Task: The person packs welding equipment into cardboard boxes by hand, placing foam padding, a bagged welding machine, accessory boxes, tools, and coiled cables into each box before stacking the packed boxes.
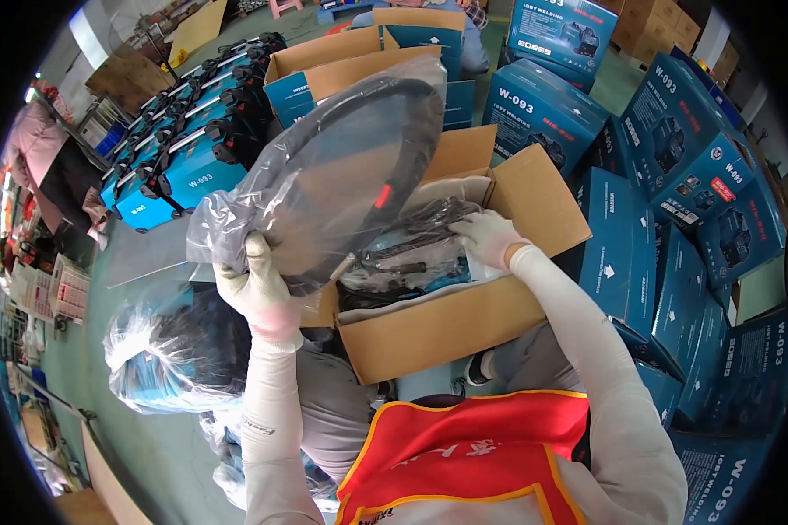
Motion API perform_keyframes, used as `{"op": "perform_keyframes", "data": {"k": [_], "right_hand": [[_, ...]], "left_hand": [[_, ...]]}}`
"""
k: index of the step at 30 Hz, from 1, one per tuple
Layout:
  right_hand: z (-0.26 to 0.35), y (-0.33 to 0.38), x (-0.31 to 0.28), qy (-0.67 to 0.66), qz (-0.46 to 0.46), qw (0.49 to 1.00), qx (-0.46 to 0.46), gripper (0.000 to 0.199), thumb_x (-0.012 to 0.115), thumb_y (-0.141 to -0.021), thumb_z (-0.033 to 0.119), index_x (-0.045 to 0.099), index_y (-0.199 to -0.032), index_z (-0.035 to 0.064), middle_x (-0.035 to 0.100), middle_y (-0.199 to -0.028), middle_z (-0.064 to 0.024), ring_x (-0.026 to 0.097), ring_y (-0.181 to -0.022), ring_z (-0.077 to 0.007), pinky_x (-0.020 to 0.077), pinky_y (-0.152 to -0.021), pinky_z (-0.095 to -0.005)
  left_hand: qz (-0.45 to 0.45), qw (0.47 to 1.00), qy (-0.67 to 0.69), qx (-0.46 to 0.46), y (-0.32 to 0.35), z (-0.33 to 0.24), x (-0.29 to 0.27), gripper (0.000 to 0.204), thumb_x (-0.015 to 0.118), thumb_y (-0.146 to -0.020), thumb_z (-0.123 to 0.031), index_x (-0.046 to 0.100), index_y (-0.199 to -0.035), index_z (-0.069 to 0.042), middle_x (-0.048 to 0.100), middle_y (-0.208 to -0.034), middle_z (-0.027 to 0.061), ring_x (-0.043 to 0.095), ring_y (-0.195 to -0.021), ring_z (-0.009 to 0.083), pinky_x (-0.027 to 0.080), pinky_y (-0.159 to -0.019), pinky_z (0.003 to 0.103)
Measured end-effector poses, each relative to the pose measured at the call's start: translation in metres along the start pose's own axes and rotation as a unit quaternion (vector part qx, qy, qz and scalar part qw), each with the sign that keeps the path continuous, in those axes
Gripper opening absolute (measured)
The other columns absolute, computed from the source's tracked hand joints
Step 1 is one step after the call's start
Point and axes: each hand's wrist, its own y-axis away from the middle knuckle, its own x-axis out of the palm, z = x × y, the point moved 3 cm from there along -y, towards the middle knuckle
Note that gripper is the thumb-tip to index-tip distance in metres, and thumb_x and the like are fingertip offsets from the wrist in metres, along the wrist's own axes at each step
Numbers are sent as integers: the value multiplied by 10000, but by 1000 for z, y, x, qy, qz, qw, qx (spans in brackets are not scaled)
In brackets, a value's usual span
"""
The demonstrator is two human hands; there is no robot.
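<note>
My left hand, in a white glove, grips the gathered end of a clear plastic bag. Inside the bag a thick black cable is coiled in a loop, with a red mark on it. This bag hangs over the left side of an open cardboard box. My right hand, also gloved, reaches into the box from its right side, fingers bent against a clear bag of dark cables. Pale padding lines the box, and part of its contents is hidden under the raised bag.
Blue printed cartons are stacked at my right. Open cartons stand beyond the box, near another person's legs. Blue machines with black handles stand in rows at far left. A plastic-wrapped bundle lies by my left knee.
</note>
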Motion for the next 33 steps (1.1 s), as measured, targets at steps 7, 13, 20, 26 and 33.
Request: {"op": "perform_keyframes", "data": {"k": [7, 13, 20, 26, 33], "right_hand": [[0, 8, 4, 48, -3, 991, -124, 411, 435, -979, 275, 545, -1338, 106, 557, -1334, -152, 484, -1278, -299, 325, -1099, -402], [-35, 0, -60, -613, -189, 767, 16, 605, 487, -1002, 440, 359, -1452, 57, 436, -1418, -125, 427, -1315, -251, 350, -1093, -384], [-9, -3, -71, -587, -229, 774, -65, 714, 704, -881, 352, 386, -1424, 15, 526, -1340, -100, 500, -1207, -184, 415, -1001, -327], [7, 13, -82, -534, -107, 837, 52, 514, 678, -896, 389, 597, -1231, 7, 651, -1083, -87, 588, -1046, -164, 480, -893, -312], [21, -3, -10, -6, -21, 997, -77, 472, 581, -896, 320, 551, -1286, 56, 542, -1342, -120, 501, -1254, -291, 386, -1057, -407]], "left_hand": [[-35, 999, 30, -27, 0, 8, 22, 313, 697, -913, -317, 595, -1102, -89, 593, -981, -33, 550, -830, 89, 465, -775, 255], [51, 994, 58, -76, 4, 5, 35, 391, 712, -898, -356, 590, -1128, -64, 616, -1061, -13, 560, -969, 99, 440, -893, 265], [156, 986, -35, -48, 14, 18, 45, 435, 734, -878, -365, 619, -1145, -42, 618, -1047, -25, 535, -916, 66, 428, -848, 248], [58, 997, -51, -4, -2, 23, 21, 309, 687, -928, -263, 616, -1140, -49, 629, -1082, -4, 557, -970, 91, 439, -899, 259], [-55, 996, -72, -6, -6, 1, -1, 240, 631, -964, -231, 579, -1136, -72, 601, -961, -20, 549, -788, 85, 472, -756, 246]]}}
